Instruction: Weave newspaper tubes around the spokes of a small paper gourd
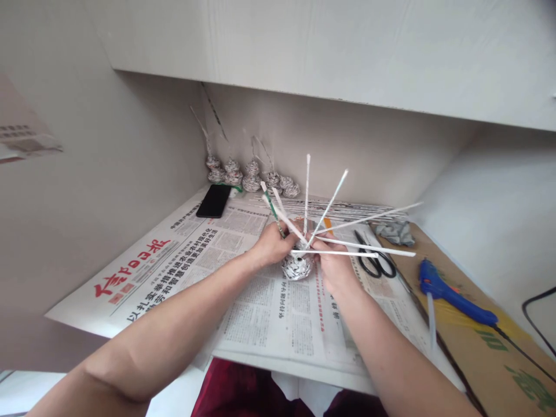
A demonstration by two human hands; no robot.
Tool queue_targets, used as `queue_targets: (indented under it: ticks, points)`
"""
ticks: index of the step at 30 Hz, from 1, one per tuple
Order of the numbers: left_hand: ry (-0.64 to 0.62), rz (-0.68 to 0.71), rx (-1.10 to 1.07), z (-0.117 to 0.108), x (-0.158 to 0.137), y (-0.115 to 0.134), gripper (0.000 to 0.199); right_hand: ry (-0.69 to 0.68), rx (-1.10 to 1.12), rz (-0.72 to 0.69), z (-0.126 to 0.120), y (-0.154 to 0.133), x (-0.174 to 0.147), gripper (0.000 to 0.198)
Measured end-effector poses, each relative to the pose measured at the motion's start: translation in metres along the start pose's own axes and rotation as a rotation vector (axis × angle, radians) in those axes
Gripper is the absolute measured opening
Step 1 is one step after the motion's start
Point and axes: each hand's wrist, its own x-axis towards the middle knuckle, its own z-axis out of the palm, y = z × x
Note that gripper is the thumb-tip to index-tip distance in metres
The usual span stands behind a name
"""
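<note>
Between my hands is a small round body woven from rolled newspaper [297, 268], with several thin white paper sticks [332, 200] fanning up and outward from its top. My left hand [274, 243] closes on its left side, fingers curled by a green-marked paper stick [273, 205]. On the right, my right hand [332, 258] pinches at the base of the sticks near the top of the body. The fingertips of both hands are partly hidden behind the sticks.
Several woven paper gourds [252, 178] stand along the back wall, near a black phone [214, 201]. Loose paper sticks [369, 213] lie behind. To the right are black-handled scissors [376, 262], a grey cloth [395, 233] and a blue glue gun [452, 298] on cardboard [490, 359]. Newspaper [256, 313] covers the table.
</note>
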Motion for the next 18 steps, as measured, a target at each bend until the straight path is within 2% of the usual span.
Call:
queue_targets:
  ticks: [6,9,13,18]
  points:
    - [-0.028,0.006,-0.105,0.000,0.000,0.005,0.024,0.041,-0.163,-0.225,-0.002,0.000,-0.003,0.018]
    - [-0.019,0.011,-0.154,0.001,-0.002,0.010,0.025,0.006,-0.219,-0.241,-0.005,0.001,-0.001,0.016]
    - [0.067,-0.002,-0.174,0.002,-0.003,0.010,0.025,-0.083,-0.303,-0.267,-0.008,-0.002,-0.001,0.018]
    - [0.132,-0.004,-0.046,0.003,-0.005,0.005,0.025,-0.030,-0.397,-0.329,-0.003,-0.005,-0.009,0.019]
